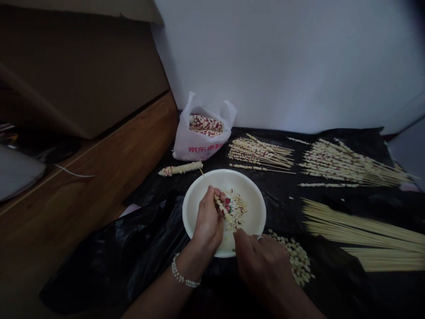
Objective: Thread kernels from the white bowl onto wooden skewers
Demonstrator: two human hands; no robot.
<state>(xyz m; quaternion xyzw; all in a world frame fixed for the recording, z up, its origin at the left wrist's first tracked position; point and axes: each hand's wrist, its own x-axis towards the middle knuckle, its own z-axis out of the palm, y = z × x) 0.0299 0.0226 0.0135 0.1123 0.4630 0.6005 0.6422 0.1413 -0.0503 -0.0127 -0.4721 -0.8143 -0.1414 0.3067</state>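
A thin wooden skewer threaded with pale corn kernels (227, 216) slants over a white bowl (190, 210). My left hand (210, 217) wraps round its upper part, and a bare stick tip pokes out beyond the fingers. At the lower end, my right hand (260, 257) is closed on the same skewer; its fingertips are partly hidden. Loose corn kernels (239, 208) lie in the bowl beneath, over a red and green print on its bottom.
Behind the bowl stand a white plastic bag (195, 148) of speckled corn cobs and a mostly stripped cob (182, 168). Filled skewers (262, 153) lie in two piles at right, with bare sticks (361, 235) nearer. Pale flat pieces (297, 261) lie beside my right hand on black plastic (279, 201).
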